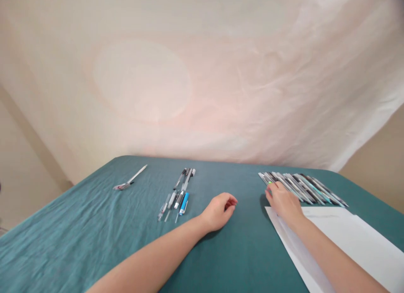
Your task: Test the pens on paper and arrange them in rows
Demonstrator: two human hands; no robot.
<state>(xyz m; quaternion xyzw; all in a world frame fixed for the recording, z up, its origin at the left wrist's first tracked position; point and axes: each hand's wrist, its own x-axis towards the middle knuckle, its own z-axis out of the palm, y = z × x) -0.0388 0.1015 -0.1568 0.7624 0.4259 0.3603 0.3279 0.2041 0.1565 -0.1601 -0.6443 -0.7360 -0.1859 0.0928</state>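
Note:
My right hand (285,201) reaches over the left end of a row of pens (307,187) lying side by side. Its thumb and fingers pinch a pen with a small green part (269,182); most of that pen is hidden by the hand. My left hand (219,211) rests on the cloth in the middle of the table, fingers loosely curled and nothing seen in them. To its left lie a blue-capped pen (184,203) and several clear, grey and black pens and caps (179,198) in a loose group.
White paper sheets (344,230) lie under my right forearm, just in front of the pen row. A white pen (138,173) lies far left, beside a clear pinkish piece (121,186). Green cloth (94,225) covers the table, wrinkled at left. A pale curtain (221,95) hangs behind.

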